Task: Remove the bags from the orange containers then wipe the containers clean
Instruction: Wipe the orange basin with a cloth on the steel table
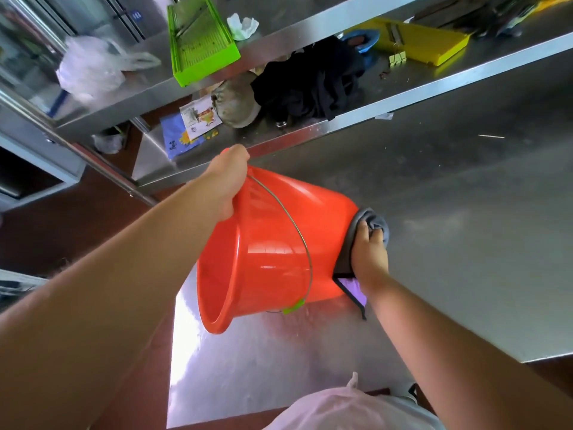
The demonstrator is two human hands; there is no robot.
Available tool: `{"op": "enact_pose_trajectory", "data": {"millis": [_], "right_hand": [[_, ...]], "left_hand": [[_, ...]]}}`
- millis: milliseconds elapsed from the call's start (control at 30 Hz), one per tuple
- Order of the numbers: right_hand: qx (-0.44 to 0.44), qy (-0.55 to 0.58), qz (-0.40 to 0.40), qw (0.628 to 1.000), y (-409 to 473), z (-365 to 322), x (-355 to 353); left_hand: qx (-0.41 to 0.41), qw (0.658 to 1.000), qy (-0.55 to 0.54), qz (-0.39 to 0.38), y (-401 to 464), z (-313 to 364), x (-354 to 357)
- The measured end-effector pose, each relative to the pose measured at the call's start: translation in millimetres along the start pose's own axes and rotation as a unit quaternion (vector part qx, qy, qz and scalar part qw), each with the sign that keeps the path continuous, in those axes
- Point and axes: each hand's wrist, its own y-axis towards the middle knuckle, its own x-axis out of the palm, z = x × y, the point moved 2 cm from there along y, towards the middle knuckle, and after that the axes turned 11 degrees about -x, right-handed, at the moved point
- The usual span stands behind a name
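Note:
An orange bucket (273,243) lies tipped on its side on the steel table (465,243), its open mouth facing me and its wire handle draped across its wall. My left hand (228,181) grips the upper rim. My right hand (370,254) presses a grey cloth (376,223) with a purple underside against the bucket's bottom. No bag is visible inside the bucket. A pale pink plastic bag (335,408) sits at the table's near edge, partly cut off by the frame.
Steel shelves run behind the table, carrying a green tray (201,38), a yellow slicer (424,45), black fabric (310,85), a round metal pot (237,103), a clear plastic bag (90,66) and paper packets (192,125). Brown floor lies left of the table.

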Motion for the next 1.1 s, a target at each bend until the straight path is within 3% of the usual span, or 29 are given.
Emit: {"op": "enact_pose_trajectory", "data": {"millis": [100, 133, 200, 300, 433, 500, 600, 667, 767, 867, 967, 1100], "right_hand": [[0.017, -0.017, 0.007, 1.000, 1, -5, 2], [0.000, -0.040, -0.001, 0.999, 2, -8, 3], [-0.026, -0.097, -0.024, 0.995, 6, -14, 7], [0.001, -0.090, -0.025, 0.996, 12, -25, 11], [-0.029, -0.079, 0.010, 0.996, 9, -36, 17], [-0.150, -0.103, -0.004, 0.983, -1, -50, 23], [-0.328, -0.098, -0.097, 0.935, -21, -74, 45], [-0.390, -0.062, -0.163, 0.904, -35, -95, 56], [-0.473, -0.016, -0.222, 0.852, -54, -124, 68], [-0.530, -0.011, -0.178, 0.829, -64, -137, 71], [-0.560, -0.050, -0.096, 0.821, -65, -133, 69], [-0.540, -0.083, -0.024, 0.837, -57, -117, 65]], "left_hand": [[-0.023, 0.995, -0.018, -0.092, -10, -10, -6], [-0.013, 0.996, -0.019, -0.090, -14, -19, -8], [0.058, 0.996, 0.060, -0.011, -20, -44, -17], [0.199, 0.954, 0.192, 0.113, -33, -92, -35], [0.218, 0.946, 0.182, 0.154, -24, -108, -45], [0.212, 0.945, 0.187, 0.163, -17, -94, -42], [0.226, 0.940, 0.202, 0.160, -4, -71, -30], [0.242, 0.922, 0.256, 0.163, 0, -57, -22], [0.246, 0.922, 0.261, 0.144, 5, -44, -13], [0.266, 0.909, 0.296, 0.128, 7, -38, -9], [0.255, 0.916, 0.294, 0.101, 6, -32, -8], [0.240, 0.920, 0.296, 0.089, 6, -26, -10]]}}
